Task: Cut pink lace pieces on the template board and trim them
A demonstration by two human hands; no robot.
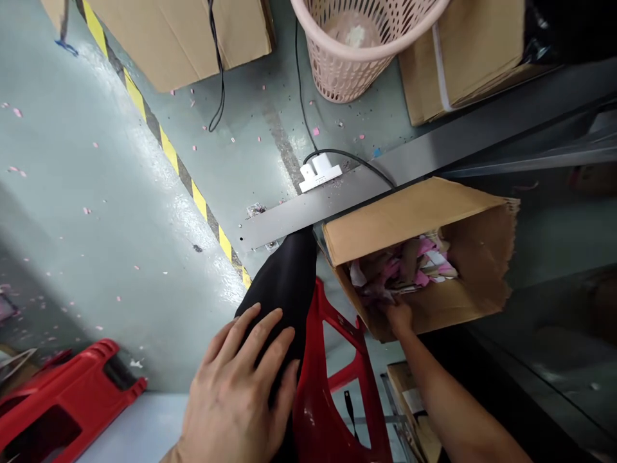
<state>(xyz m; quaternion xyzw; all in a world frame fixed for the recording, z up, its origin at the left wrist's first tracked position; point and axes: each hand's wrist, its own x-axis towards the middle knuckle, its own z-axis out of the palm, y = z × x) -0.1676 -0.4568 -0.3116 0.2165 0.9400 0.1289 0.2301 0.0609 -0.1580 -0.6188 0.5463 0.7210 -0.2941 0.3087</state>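
Observation:
My left hand (241, 386) lies palm down on my black-clad leg (284, 276), its fingers stretched and slightly spread, holding nothing. Reaching down into an open cardboard box (400, 212) at the right is my right hand (399, 316). Its fingertips touch a crumpled pinkish piece (378, 292) at the near side of the box; the fingers are dim and partly hidden, so their grip does not show. Pink, white and brown scraps (414, 260) are heaped inside the box.
A red stool (313, 399) stands between my leg and the box. Beyond the grey metal beam (337, 199), with a white power socket (319, 172) on it, is a pink basket (337, 71). Cartons (193, 38), a red plastic piece (72, 399) and striped floor tape (168, 151) lie around.

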